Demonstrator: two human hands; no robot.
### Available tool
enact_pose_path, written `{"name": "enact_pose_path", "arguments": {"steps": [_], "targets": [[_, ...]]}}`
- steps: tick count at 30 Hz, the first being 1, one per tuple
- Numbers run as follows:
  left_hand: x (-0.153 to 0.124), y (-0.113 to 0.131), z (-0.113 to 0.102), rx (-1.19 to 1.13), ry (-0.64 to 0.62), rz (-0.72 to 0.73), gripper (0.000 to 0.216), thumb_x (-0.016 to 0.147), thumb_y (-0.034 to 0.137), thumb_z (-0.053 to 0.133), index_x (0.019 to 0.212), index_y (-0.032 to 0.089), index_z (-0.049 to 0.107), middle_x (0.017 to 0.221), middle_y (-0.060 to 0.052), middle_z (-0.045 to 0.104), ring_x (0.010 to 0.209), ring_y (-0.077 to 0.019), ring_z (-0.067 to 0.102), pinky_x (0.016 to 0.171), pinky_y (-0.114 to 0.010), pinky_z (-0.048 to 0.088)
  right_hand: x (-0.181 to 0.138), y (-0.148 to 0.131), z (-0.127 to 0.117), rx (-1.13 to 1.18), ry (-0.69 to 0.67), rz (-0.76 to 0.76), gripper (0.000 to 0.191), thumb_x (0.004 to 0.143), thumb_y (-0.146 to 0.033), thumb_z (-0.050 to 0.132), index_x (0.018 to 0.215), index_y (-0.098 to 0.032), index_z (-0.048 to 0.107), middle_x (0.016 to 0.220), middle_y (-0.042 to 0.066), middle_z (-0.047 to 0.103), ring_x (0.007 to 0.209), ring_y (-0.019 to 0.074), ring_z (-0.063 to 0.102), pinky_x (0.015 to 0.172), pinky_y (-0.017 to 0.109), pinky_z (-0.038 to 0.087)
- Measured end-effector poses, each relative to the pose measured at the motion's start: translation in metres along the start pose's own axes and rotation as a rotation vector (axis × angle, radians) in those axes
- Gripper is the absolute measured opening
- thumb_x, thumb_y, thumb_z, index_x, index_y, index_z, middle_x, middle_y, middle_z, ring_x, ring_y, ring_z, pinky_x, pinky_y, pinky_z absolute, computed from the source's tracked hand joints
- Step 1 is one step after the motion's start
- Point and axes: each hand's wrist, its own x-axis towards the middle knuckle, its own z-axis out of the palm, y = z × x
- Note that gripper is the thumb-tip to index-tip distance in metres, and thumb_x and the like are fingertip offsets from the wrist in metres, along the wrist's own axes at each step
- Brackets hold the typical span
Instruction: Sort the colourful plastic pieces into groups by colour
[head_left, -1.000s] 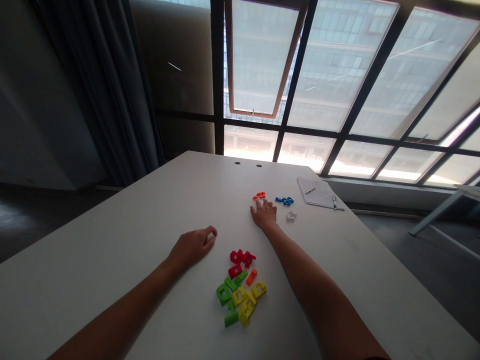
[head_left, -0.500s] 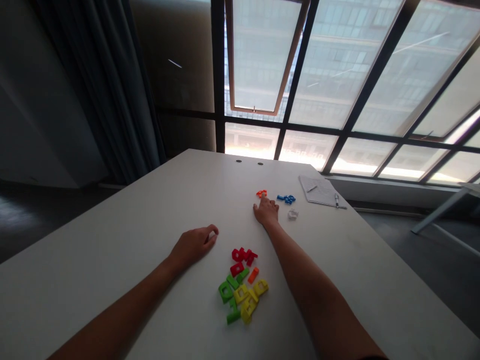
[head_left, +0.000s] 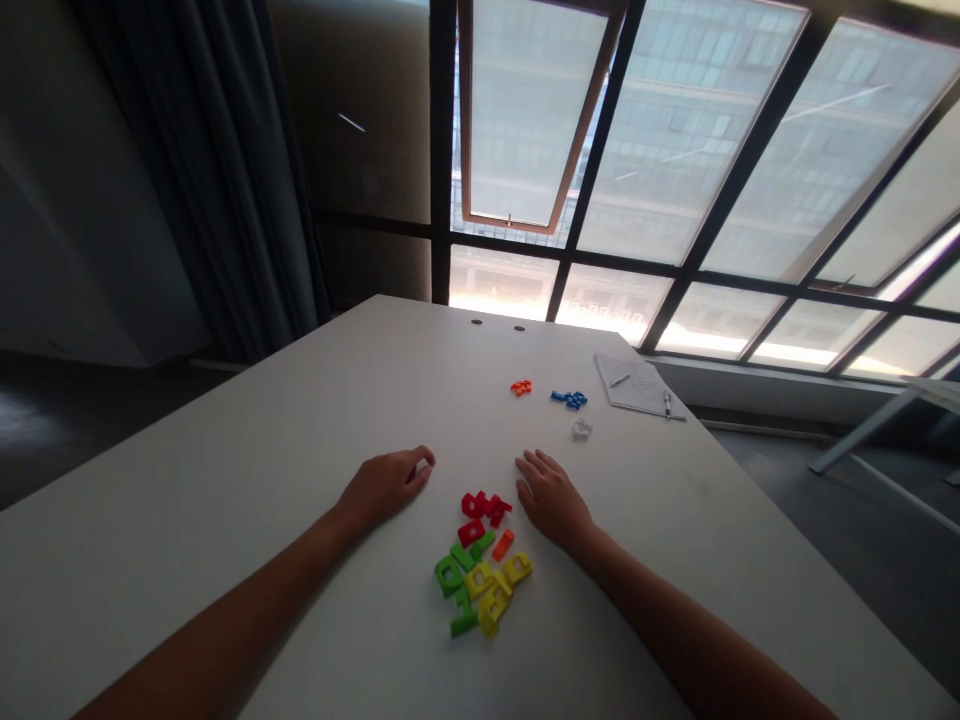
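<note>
Between the person's forearms [head_left: 270, 570], on the near middle of a white tabletop [head_left: 360, 640]: red pieces [head_left: 472, 531], green pieces [head_left: 448, 577] and yellow pieces [head_left: 517, 568] close together, with 1 orange piece [head_left: 503, 545] among them on the right. To the left of this cluster, left hand [head_left: 384, 487] with index finger curled and thumb slightly apart from it, remaining fingers hidden. To the right, just beside the red pieces, right hand [head_left: 551, 498], palm down, fingers slightly apart and thumb spread. Beyond, small orange pieces [head_left: 521, 387], blue pieces [head_left: 571, 400] and something white [head_left: 581, 430], hard to make out. Broad room for movement leftward to the long left edge, and beyond the left hand toward the far edge with 2 dark round fittings [head_left: 476, 322]; tighter far right, with paper [head_left: 641, 388] and 2 pens [head_left: 619, 381] close to the right edge. Forearms cut off at the near side. Impossible to count overlapping pieces reliably. Faint writing on the paper, too small to read.
</note>
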Motion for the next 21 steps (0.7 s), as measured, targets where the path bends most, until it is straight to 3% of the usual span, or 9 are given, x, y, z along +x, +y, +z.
{"name": "enact_pose_path", "arguments": {"steps": [7, 13, 17, 21], "targets": [[-0.001, 0.001, -0.002, -0.001, 0.012, -0.001, 0.025, 0.097, 0.039, 0.048, 0.11, 0.03, 0.067, 0.088, 0.0, 0.074, 0.077, -0.0182, 0.066, 0.068, -0.028, 0.041, -0.059, -0.018, -0.022, 0.343, 0.284, -0.316, 0.029, 0.099, -0.019, 0.053, 0.12, -0.028, 0.07, 0.112, 0.008, 0.072, 0.11, 0.0247, 0.062, 0.095, 0.045, 0.054], [0.0, 0.001, -0.002, 0.006, 0.011, 0.005, 0.026, 0.097, 0.04, 0.047, 0.111, 0.03, 0.067, 0.087, 0.0, 0.073, 0.075, -0.0182, 0.066, 0.066, -0.028, 0.04, -0.071, -0.037, -0.035, 0.255, 0.154, -0.497, 0.033, 0.101, -0.029, 0.054, 0.133, -0.027, 0.064, 0.115, 0.009, 0.069, 0.106, 0.0256, 0.059, 0.093, 0.046, 0.048], [0.0, 0.0, -0.001, 0.006, 0.01, 0.002, 0.026, 0.097, 0.04, 0.047, 0.111, 0.03, 0.067, 0.087, 0.0, 0.073, 0.075, -0.018, 0.065, 0.066, -0.027, 0.039, -0.067, -0.038, -0.036, 0.182, 0.102, -0.492, 0.028, 0.104, -0.032, 0.051, 0.125, -0.026, 0.069, 0.116, 0.008, 0.07, 0.105, 0.0251, 0.057, 0.094, 0.045, 0.045], [0.0, 0.0, -0.001, 0.009, 0.012, 0.006, 0.027, 0.097, 0.041, 0.046, 0.111, 0.031, 0.067, 0.085, 0.001, 0.072, 0.074, -0.0179, 0.065, 0.066, -0.028, 0.039, -0.062, -0.024, -0.034, 0.104, 0.148, -0.358, 0.027, 0.106, -0.031, 0.048, 0.114, -0.026, 0.073, 0.117, 0.008, 0.072, 0.106, 0.0247, 0.057, 0.094, 0.043, 0.044]]}}
